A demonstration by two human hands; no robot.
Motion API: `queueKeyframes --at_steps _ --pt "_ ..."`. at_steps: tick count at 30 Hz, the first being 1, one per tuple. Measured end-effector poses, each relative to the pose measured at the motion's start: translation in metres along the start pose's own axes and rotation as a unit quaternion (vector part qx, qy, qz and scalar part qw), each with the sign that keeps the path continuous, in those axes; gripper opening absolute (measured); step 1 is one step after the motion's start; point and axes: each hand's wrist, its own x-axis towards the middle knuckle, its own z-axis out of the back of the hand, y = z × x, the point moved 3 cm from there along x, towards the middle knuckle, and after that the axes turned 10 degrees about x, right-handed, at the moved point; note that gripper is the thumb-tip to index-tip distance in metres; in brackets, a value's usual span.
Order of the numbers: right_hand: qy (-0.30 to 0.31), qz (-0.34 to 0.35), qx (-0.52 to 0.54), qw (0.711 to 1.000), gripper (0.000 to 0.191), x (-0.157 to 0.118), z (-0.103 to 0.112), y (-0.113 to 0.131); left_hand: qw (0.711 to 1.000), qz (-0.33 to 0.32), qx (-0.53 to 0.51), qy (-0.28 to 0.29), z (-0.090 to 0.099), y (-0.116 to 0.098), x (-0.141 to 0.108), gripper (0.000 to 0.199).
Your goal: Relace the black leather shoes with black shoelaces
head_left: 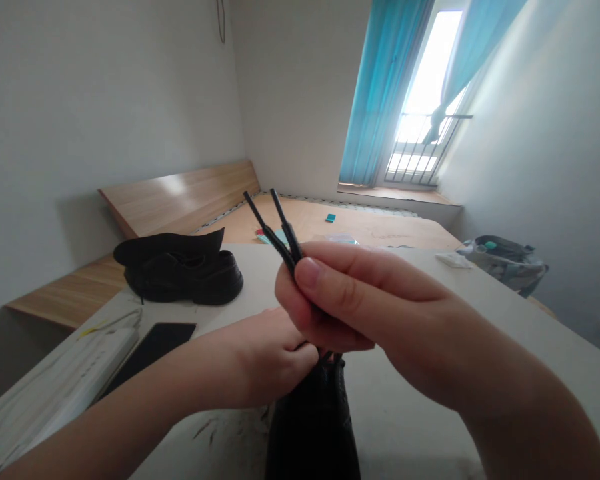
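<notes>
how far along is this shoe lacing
Done: the lace runs into the top of the black leather shoe. In hand: the right hand pinches both lace ends, tips up, while the left hand sits at its top. Left: those ends remain untied; the far black shoes lie apart.

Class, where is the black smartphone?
In the head view, the black smartphone lies on the left of the table, between the white power strip and the left forearm.

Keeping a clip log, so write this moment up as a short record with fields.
Left hand: at the laced top of a black shoe
Right hand: pinches two black shoelace ends
Surface: white table
Also on table: pair of black shoes, black smartphone, white power strip
</notes>
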Motion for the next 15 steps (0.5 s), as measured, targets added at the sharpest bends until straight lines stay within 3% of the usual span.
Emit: queueKeyframes --at_steps 2,4,6,12,14,15 --pt "-0.041 0.025 -0.153 0.987 0.026 -0.002 0.007 0.0 0.999 -0.003 0.019 0.032 0.002 0.001 -0.001 0.036" --pt "-0.069 0.029 -0.316 0.946 0.025 -0.004 0.015 0.002 0.995 0.019 0.054 0.083 0.002 0.003 -0.003 0.043" --pt "-0.053 0.001 -0.419 0.906 0.024 -0.007 0.021 0.002 0.988 0.042 0.088 0.123 0.001 0.006 -0.005 0.05" --pt "0.051 -0.197 -0.526 0.826 0.017 -0.012 0.036 -0.016 0.984 0.037 0.146 0.098 -0.003 0.01 -0.007 0.064" --pt "0.104 -0.266 -0.495 0.82 0.018 -0.012 0.038 -0.024 0.986 0.03 0.136 0.093 -0.002 0.009 -0.006 0.059" --pt "0.134 -0.278 -0.458 0.833 0.019 -0.012 0.038 -0.026 0.988 0.027 0.125 0.089 0.0 0.008 -0.006 0.055"
